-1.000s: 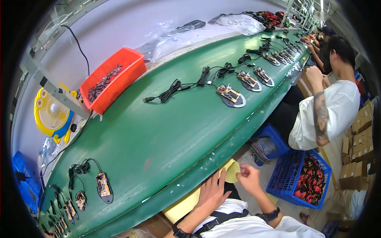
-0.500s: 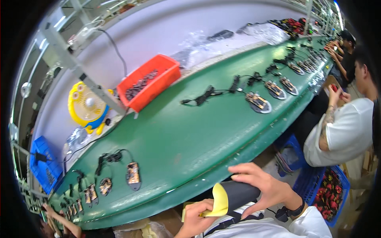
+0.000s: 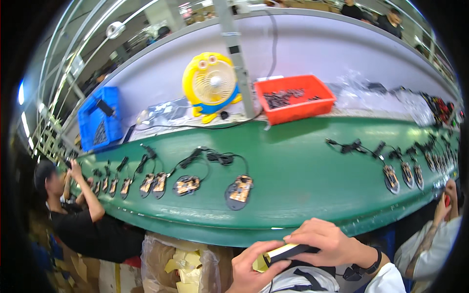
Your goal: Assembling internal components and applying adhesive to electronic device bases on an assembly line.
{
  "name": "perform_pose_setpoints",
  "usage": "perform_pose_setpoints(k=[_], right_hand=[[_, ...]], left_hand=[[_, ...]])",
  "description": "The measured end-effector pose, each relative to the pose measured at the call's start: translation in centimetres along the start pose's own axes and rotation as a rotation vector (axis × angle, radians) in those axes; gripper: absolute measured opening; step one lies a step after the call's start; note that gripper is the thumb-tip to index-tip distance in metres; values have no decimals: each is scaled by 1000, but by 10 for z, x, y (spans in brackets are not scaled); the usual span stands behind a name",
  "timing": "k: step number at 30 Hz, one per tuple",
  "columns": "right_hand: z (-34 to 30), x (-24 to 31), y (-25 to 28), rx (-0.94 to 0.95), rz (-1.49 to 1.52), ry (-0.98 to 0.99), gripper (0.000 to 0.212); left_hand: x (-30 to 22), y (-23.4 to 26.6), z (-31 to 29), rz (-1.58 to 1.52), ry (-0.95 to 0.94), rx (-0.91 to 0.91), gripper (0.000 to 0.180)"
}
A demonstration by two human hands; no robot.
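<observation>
In front of my body, both hands hold a black sheet with yellow backing (image 3: 289, 251), bent into a curve. My left hand (image 3: 254, 267) grips its left end, with the thumb below and the fingers on top. Over its right end lies my right hand (image 3: 326, 242), fingers curled down on the upper edge. The far side of the sheet is hidden by my fingers. Nearest beyond my hands, on the green belt (image 3: 288, 195), is an open mouse base (image 3: 239, 191) with a bare circuit board and a black cable.
More mouse bases (image 3: 187, 185) with cables line the belt on both sides. Behind it stand a red bin (image 3: 298, 115) of small dark parts, a yellow fan (image 3: 212, 85) and a blue bin (image 3: 100, 119). A lined box (image 3: 188, 263) holds yellow paper. Co-workers sit left and right.
My view has swung left. The sheet's yellow face, raised before, now shows as a narrow strip, and my right hand, spread earlier, has closed over the sheet nearer my left hand.
</observation>
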State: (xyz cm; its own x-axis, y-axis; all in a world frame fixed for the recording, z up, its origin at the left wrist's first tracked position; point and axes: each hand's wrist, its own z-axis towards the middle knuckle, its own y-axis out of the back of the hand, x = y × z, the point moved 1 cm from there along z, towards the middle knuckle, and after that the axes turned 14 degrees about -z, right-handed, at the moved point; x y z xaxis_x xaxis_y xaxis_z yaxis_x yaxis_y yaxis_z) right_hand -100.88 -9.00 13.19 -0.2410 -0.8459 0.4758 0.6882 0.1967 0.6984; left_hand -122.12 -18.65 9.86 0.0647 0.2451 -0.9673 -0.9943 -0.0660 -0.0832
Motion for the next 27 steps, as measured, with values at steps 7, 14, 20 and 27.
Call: perform_pose_setpoints(k=[7, 14, 20, 27], right_hand=[[100, -82, -38, 204, -63, -34, 61], [142, -133, -103, 548, -312, 102, 58], [118, -142, -46, 728, -266, 43, 54], [73, -159, -2, 553, -97, -120, 65]], left_hand=[[18, 43, -7, -343, 93, -314, 7], [11, 37, 9, -245, 81, 45, 10], [28, 16, 45, -121, 90, 208, 17], [54, -10, 88, -291, 333, 134, 18]])
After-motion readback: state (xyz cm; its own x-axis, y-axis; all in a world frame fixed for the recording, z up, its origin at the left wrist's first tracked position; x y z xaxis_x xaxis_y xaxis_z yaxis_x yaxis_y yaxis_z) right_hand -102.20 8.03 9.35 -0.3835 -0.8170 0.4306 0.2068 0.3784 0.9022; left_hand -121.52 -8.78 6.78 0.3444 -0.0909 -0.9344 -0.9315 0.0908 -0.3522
